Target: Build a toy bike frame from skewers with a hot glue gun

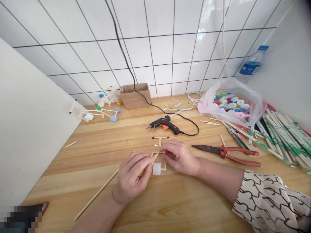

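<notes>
A small frame of thin wooden sticks [160, 142] lies on the wooden table [102, 152] with a white bottle cap [156, 169] at its near end. My left hand [132, 178] is closed in a pinch on a short stick at the frame's left side, just above the cap. My right hand [179, 157] rests on the frame's right side, fingers curled and pressed on its sticks. A long thin stick [97, 194] lies diagonally under my left wrist.
A black glue gun [165, 124] with its cord lies just beyond the frame. Red-handled pliers [228, 152] and scissors [235, 137] lie to the right, near wrapped chopsticks [284, 136] and a bag of bottle caps [230, 103]. A cardboard box [134, 95], finished stick models [102, 111] and a water bottle [252, 64] stand behind.
</notes>
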A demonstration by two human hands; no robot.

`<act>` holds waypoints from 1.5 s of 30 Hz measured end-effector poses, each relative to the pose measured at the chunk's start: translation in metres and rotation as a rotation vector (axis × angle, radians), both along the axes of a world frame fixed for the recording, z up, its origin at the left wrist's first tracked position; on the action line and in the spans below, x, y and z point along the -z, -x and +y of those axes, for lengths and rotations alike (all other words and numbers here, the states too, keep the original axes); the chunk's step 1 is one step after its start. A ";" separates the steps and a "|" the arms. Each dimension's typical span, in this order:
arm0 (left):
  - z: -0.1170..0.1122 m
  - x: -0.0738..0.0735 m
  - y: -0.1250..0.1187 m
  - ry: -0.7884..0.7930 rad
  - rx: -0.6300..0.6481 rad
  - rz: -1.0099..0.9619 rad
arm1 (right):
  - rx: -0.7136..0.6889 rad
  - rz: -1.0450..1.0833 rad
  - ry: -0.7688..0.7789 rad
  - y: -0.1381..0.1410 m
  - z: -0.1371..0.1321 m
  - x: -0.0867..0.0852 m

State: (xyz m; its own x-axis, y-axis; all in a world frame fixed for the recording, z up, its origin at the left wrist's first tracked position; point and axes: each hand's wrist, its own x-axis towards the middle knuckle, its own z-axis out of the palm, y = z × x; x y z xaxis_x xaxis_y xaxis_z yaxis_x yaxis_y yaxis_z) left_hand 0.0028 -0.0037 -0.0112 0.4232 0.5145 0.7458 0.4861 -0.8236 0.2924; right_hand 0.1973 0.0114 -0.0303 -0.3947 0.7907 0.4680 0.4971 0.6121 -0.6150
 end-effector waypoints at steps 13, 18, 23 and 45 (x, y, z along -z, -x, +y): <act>0.001 0.002 -0.002 -0.025 0.065 -0.094 | -0.026 -0.132 -0.266 0.016 -0.001 -0.012; 0.005 0.003 0.001 0.128 0.024 -0.222 | -0.042 -0.167 -0.271 0.019 -0.001 -0.017; 0.016 0.008 0.006 0.236 -0.132 -0.101 | -0.063 -0.197 -0.269 0.021 -0.002 -0.020; 0.030 0.013 0.003 0.487 -0.033 0.302 | 0.018 -0.275 -0.140 -0.003 0.000 -0.001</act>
